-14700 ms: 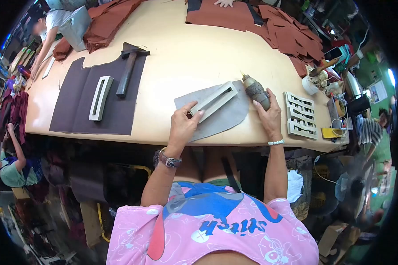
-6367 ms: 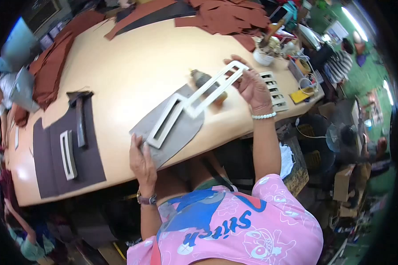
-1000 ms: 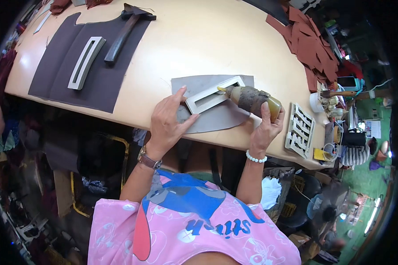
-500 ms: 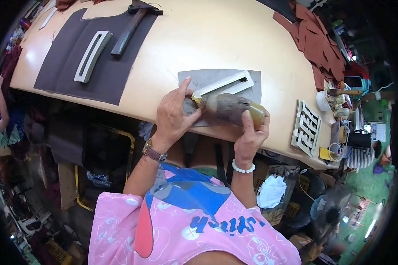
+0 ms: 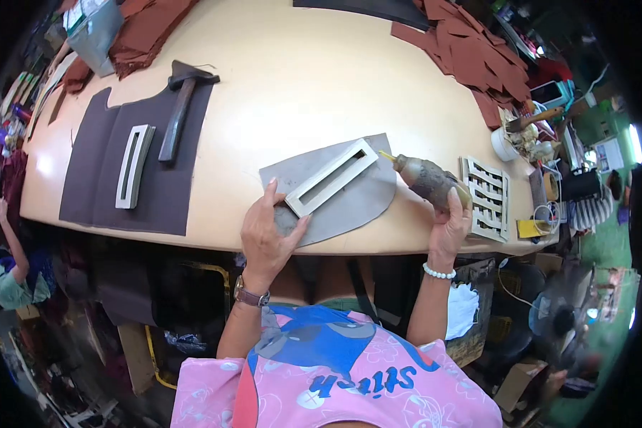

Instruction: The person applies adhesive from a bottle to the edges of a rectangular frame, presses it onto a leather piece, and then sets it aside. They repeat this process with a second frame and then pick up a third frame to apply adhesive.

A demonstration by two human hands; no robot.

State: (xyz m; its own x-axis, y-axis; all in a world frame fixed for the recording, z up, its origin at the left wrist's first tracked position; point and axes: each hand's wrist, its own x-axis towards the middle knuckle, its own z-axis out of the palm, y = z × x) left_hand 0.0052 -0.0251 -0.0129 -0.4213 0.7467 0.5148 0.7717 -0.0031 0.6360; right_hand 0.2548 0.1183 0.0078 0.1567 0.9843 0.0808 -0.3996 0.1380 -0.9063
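Note:
A slotted pale frame [image 5: 333, 176] lies at a slant on a grey sheet [image 5: 367, 207] near the table's front edge. My left hand [image 5: 267, 232] is at the frame's lower left end, thumb and fingers spread, fingertips by the frame and the sheet. To the right, my right hand [image 5: 451, 222] is wrapped round the base of a dark, stained bottle [image 5: 426, 180]. The bottle is tilted, its thin yellow nozzle pointing up and left towards the frame's upper right end, not touching it.
A dark sheet [image 5: 96, 187] at the left bears a hammer [image 5: 177, 121] and a slotted frame [image 5: 132, 167]. Slatted pale pieces [image 5: 486, 196], a white pot [image 5: 505, 145] with a brush [image 5: 535, 118] and red-brown pieces [image 5: 471, 53] are at the right. Another person [image 5: 18, 274] is far left.
The bottle has moved right with my right hand, away from the frame's lower left end. My left hand has shifted slightly left and down. The view has shifted, and more of the grey sheet shows.

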